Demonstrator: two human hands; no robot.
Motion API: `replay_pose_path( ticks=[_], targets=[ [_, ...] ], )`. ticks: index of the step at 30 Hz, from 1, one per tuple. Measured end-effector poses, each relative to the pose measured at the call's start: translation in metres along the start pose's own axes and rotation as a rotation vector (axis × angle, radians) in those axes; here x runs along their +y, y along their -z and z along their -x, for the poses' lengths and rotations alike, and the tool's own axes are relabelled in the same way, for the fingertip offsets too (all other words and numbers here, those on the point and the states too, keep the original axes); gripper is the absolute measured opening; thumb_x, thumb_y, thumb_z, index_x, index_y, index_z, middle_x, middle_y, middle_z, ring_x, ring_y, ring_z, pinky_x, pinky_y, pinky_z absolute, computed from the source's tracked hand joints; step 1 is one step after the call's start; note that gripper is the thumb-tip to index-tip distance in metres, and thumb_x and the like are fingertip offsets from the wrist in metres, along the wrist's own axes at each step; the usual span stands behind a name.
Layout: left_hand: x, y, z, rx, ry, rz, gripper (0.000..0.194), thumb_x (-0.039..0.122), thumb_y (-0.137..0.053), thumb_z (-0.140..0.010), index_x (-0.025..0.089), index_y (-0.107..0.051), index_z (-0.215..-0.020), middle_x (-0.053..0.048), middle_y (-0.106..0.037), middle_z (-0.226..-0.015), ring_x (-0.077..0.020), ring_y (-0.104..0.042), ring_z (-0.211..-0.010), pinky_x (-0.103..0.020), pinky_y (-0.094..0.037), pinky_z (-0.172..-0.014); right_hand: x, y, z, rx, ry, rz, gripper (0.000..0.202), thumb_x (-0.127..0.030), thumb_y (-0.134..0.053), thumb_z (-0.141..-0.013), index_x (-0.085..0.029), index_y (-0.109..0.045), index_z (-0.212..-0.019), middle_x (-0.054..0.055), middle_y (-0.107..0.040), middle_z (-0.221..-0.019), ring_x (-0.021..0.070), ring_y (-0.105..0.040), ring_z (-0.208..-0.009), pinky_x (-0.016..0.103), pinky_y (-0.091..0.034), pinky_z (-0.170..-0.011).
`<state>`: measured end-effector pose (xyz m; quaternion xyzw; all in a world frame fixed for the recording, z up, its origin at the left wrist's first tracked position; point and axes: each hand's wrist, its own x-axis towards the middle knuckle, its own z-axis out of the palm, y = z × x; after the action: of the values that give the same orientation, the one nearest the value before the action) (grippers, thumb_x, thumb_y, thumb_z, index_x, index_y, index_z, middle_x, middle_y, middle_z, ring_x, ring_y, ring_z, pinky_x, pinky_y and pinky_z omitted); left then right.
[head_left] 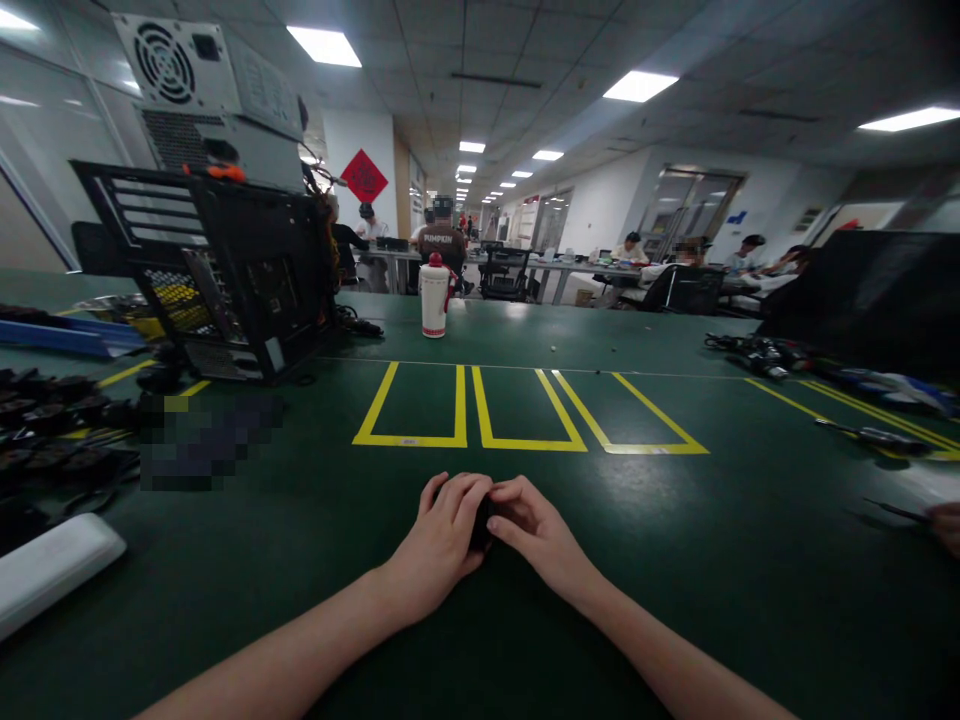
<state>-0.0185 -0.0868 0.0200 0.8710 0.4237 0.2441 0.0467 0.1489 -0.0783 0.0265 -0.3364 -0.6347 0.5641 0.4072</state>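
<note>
Close in front of me, both hands meet around a small black object (482, 525) on or just above the green tabletop. My left hand (442, 540) covers its top and left side, fingers curled over it. At its right side are the thumb and fingertips of my right hand (536, 530), closed against it. Most of the object is hidden by the fingers, so its kind cannot be made out.
Yellow tape outlines (532, 445) mark the green table (360, 650) ahead. An opened computer case (262, 270) stands left, near black parts (60, 430) and a white bar-shaped thing (60, 570). A white bottle (433, 300) stands beyond. Another person's hand (946, 525) shows at right.
</note>
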Motion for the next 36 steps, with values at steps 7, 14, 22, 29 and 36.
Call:
replay_pose_path(
  ticks=[7,14,22,29,36],
  targets=[
    [-0.001,-0.001,-0.002,-0.014,0.006,0.01,0.075,0.009,-0.06,-0.067,0.023,-0.018,-0.128,-0.007,-0.039,-0.126,-0.0244,-0.038,-0.116,-0.05,-0.024,-0.101,-0.007,0.002,-0.002,-0.003,-0.093,0.002,0.028,-0.024,-0.057,-0.075,-0.021,-0.047,-0.101,0.003,-0.054,-0.1,0.0186,-0.052,-0.099,0.037,-0.042,-0.088],
    [-0.003,-0.005,-0.003,0.003,0.004,0.01,0.077,0.004,-0.057,-0.064,0.022,-0.018,-0.127,-0.007,-0.04,-0.125,-0.0239,-0.037,-0.117,-0.051,-0.023,-0.101,-0.005,0.002,0.001,-0.078,-0.022,-0.06,0.028,-0.022,-0.063,-0.07,-0.022,-0.046,-0.092,0.001,-0.052,-0.099,0.0163,-0.051,-0.101,0.036,-0.038,-0.093],
    [-0.004,-0.007,-0.003,0.024,0.007,-0.003,0.075,0.008,-0.059,-0.066,0.023,-0.018,-0.127,-0.007,-0.041,-0.124,-0.0245,-0.039,-0.116,-0.051,-0.026,-0.099,-0.004,0.0,-0.002,0.004,-0.058,-0.014,0.023,-0.023,-0.058,-0.074,-0.023,-0.048,-0.095,0.002,-0.054,-0.097,0.0179,-0.053,-0.096,0.036,-0.042,-0.087],
    [-0.003,-0.004,-0.001,0.004,-0.007,-0.006,0.078,0.009,-0.06,-0.066,0.025,-0.015,-0.128,-0.007,-0.04,-0.126,-0.0252,-0.04,-0.116,-0.053,-0.027,-0.098,-0.01,0.002,0.001,-0.07,-0.062,-0.021,0.03,-0.021,-0.061,-0.072,-0.022,-0.048,-0.099,0.003,-0.053,-0.103,0.0183,-0.05,-0.103,0.038,-0.038,-0.094],
    [-0.002,-0.004,-0.003,0.01,-0.003,-0.012,0.076,0.007,-0.059,-0.065,0.023,-0.018,-0.127,-0.007,-0.041,-0.124,-0.0237,-0.038,-0.117,-0.051,-0.025,-0.1,-0.002,0.001,0.001,-0.019,0.024,0.032,0.024,-0.023,-0.061,-0.072,-0.022,-0.049,-0.093,0.002,-0.05,-0.097,0.0174,-0.051,-0.098,0.036,-0.04,-0.089]
  ],
)
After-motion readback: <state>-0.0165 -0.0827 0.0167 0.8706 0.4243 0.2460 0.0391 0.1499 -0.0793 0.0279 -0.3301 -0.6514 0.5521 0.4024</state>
